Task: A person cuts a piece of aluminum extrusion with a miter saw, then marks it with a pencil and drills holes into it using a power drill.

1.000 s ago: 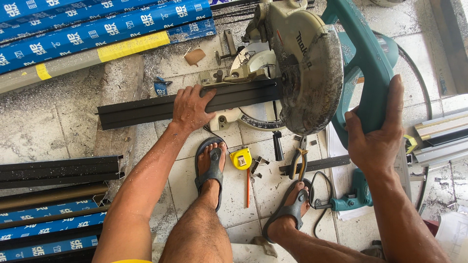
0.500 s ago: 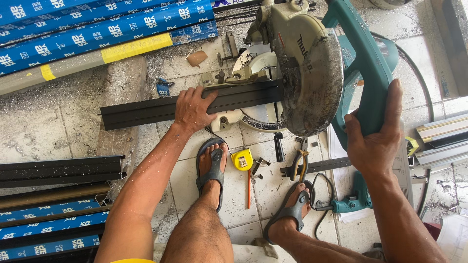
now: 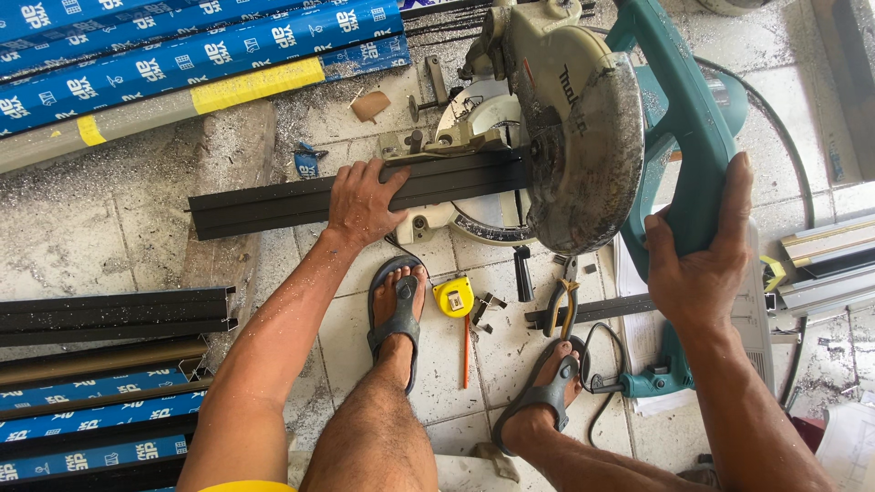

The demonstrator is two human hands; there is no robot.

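Note:
My left hand (image 3: 362,202) presses flat on a long black metal profile (image 3: 264,202) that lies across the base of a teal mitre saw (image 3: 583,118). The profile's right end runs under the grey blade guard (image 3: 583,155). Wrapped around the saw's teal handle (image 3: 684,155) is my right hand (image 3: 697,264), with the saw head lowered onto the profile. My two sandalled feet (image 3: 396,314) rest on the tiled floor below the saw.
A yellow tape measure (image 3: 453,296), an orange pencil (image 3: 466,351) and pliers (image 3: 558,305) lie on the tiles between my feet. Blue-wrapped profiles (image 3: 182,55) are stacked top left, more black and blue ones (image 3: 109,314) at the left. Silver profiles (image 3: 829,260) lie right.
The view has shifted slightly. Both hands keep their holds on the profile and the saw handle; the saw head stays low over the profile.

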